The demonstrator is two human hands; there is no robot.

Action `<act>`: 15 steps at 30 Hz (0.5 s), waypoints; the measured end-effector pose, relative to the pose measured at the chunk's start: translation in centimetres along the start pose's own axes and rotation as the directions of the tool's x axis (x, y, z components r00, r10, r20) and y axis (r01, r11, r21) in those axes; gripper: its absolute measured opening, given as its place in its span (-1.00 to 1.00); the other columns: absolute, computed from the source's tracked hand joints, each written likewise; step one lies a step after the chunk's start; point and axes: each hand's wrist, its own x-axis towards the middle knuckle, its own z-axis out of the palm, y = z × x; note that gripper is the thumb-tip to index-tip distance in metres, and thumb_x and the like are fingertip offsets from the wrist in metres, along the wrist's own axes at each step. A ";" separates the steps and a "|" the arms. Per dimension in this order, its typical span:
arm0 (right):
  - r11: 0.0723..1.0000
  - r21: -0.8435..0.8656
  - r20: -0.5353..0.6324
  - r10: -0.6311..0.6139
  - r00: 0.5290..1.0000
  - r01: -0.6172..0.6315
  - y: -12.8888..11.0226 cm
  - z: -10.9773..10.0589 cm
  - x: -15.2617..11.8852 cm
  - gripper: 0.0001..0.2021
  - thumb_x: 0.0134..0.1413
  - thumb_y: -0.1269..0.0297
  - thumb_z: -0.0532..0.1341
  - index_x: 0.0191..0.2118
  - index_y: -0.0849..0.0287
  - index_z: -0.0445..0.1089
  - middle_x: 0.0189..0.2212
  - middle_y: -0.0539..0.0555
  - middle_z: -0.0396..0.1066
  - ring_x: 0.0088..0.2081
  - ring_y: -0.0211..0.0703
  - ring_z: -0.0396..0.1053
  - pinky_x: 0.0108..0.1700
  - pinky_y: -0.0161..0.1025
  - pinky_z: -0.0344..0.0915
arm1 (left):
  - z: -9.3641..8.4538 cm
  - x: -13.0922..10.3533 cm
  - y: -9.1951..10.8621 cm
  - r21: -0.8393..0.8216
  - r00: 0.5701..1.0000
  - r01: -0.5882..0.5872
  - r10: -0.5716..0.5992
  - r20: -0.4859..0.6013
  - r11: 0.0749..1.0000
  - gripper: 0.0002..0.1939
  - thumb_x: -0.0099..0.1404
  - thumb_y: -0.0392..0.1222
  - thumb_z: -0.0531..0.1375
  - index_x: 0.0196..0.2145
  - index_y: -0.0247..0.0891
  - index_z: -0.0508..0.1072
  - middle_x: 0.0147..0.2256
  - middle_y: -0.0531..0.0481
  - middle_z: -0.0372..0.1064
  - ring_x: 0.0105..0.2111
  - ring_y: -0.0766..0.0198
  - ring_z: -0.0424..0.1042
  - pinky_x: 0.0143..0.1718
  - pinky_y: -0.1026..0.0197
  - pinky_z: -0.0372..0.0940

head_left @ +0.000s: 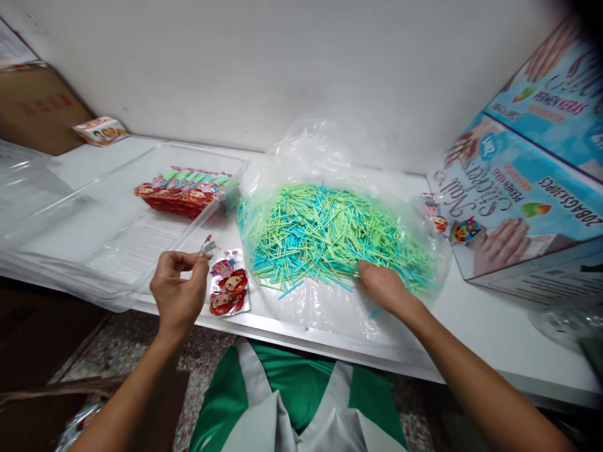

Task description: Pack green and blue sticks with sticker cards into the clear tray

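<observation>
My left hand point(181, 285) pinches a small silvery printed packet point(208, 245) between thumb and fingertips, above the table's front edge. Just right of it lie flat packets point(229, 284) printed with red-haired cartoon faces. A large heap of thin green and blue plastic sticks point(320, 232) spreads over an opened clear plastic bag point(325, 311). At the heap's front right edge my right hand point(382, 285) has its fingers curled together, touching the sticks. Its fingertips are partly hidden, so what they hold cannot be made out.
Left of the heap stands a clear plastic tray point(94, 232) with a row of printed packets holding green sticks point(188, 191). Blue printed cartons point(522, 194) are stacked on the right. A brown box point(40, 110) and small carton point(100, 130) sit at the back left, by the wall.
</observation>
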 end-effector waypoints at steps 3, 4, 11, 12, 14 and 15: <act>0.999 0.051 -0.048 0.010 0.999 -0.007 0.7 -0.8 -0.1 -0.74 0.26 0.20 -0.07 -0.17 0.26 0.24 -0.33 0.25 0.44 -0.31 0.07 0.45 -0.35 -0.19 0.18 | -0.2 0.3 1.5 -0.230 0.996 -0.027 0.007 -0.091 0.973 -0.80 0.07 -0.25 0.28 -0.43 -0.31 0.29 -0.46 0.05 0.36 -0.31 0.20 0.50 -0.21 0.17 0.34; 0.997 0.074 -0.065 0.020 0.998 -0.015 0.7 -0.9 -0.2 -0.72 0.28 0.17 -0.11 -0.18 0.25 0.22 -0.35 0.23 0.44 -0.32 0.04 0.44 -0.36 -0.20 0.17 | -0.3 0.4 2.1 -0.300 0.994 -0.036 0.003 -0.109 0.953 -0.79 0.05 -0.28 0.29 -0.43 -0.32 0.29 -0.49 0.06 0.36 -0.33 0.20 0.51 -0.22 0.18 0.35; 0.729 0.672 -0.325 0.132 0.937 0.130 -2.6 1.8 -0.6 -0.75 0.31 0.15 -0.21 -0.24 0.14 0.11 -0.32 0.12 0.38 -0.33 -0.14 0.39 -0.28 -0.21 0.27 | -0.2 0.2 5.1 -0.599 0.992 -0.065 -0.013 -0.124 0.798 -0.76 -0.04 -0.38 0.33 -0.45 -0.34 0.31 -0.55 0.06 0.38 -0.47 0.26 0.48 -0.33 0.21 0.36; 0.620 0.760 -0.360 0.150 0.921 0.196 -3.3 2.2 -0.6 -0.76 0.32 0.15 -0.20 -0.20 0.13 0.10 -0.31 0.10 0.37 -0.34 -0.17 0.39 -0.26 -0.21 0.29 | -0.1 0.0 5.4 -0.612 0.996 -0.042 -0.018 -0.091 0.790 -0.77 -0.03 -0.39 0.32 -0.45 -0.34 0.32 -0.55 0.06 0.39 -0.47 0.27 0.47 -0.34 0.22 0.36; 0.440 0.842 -0.429 0.194 0.882 0.313 -4.6 2.8 -0.9 -0.80 0.31 0.17 -0.15 -0.18 0.12 0.11 -0.34 0.06 0.34 -0.34 -0.20 0.36 -0.20 -0.19 0.29 | 0.2 -0.4 5.8 -0.630 0.999 0.013 -0.033 -0.020 0.776 -0.79 -0.01 -0.40 0.31 -0.44 -0.34 0.33 -0.54 0.05 0.40 -0.48 0.29 0.46 -0.37 0.25 0.34; 0.381 0.854 -0.453 0.212 0.866 0.354 -5.1 3.1 -1.0 -0.81 0.30 0.17 -0.11 -0.19 0.12 0.13 -0.35 0.05 0.32 -0.32 -0.19 0.35 -0.17 -0.18 0.28 | 0.4 -0.6 6.0 -0.639 0.999 0.040 -0.043 0.012 0.768 -0.80 -0.01 -0.40 0.31 -0.44 -0.33 0.33 -0.55 0.05 0.39 -0.48 0.30 0.45 -0.38 0.26 0.33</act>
